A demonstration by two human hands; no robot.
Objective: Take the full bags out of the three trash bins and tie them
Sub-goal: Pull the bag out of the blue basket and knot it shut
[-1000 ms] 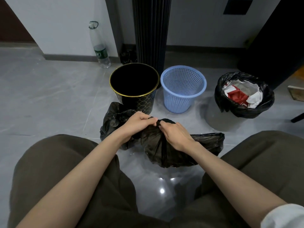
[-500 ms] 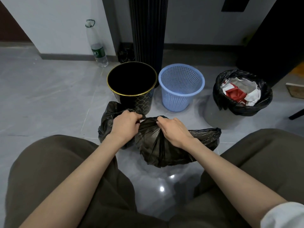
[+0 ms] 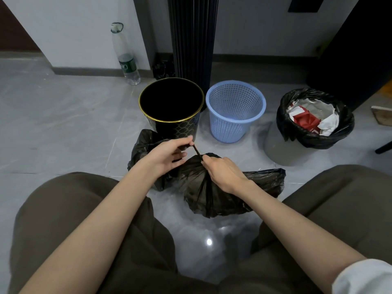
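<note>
A full black bag (image 3: 222,194) lies on the floor between my knees. My right hand (image 3: 224,172) grips its gathered neck. My left hand (image 3: 169,155) pinches the twisted end of the bag's top, pulled up and to the left. Behind my left hand lies another black bag (image 3: 142,149); I cannot tell whether it is tied. The black bin with a gold rim (image 3: 171,107) and the blue mesh bin (image 3: 235,111) stand without bags. At the right, a grey bin (image 3: 282,149) holds a black bag (image 3: 314,132) full of red and white paper.
A plastic bottle (image 3: 125,58) stands by the wall at the back left. A dark ribbed column (image 3: 193,39) rises behind the bins. Dark furniture and a wooden piece (image 3: 381,115) sit at the right. Grey tile floor stretches to the left.
My left hand has drawn away from the right hand, up and left, stretching the bag's end into a thin twisted strand. My right hand stays on the bag's neck.
</note>
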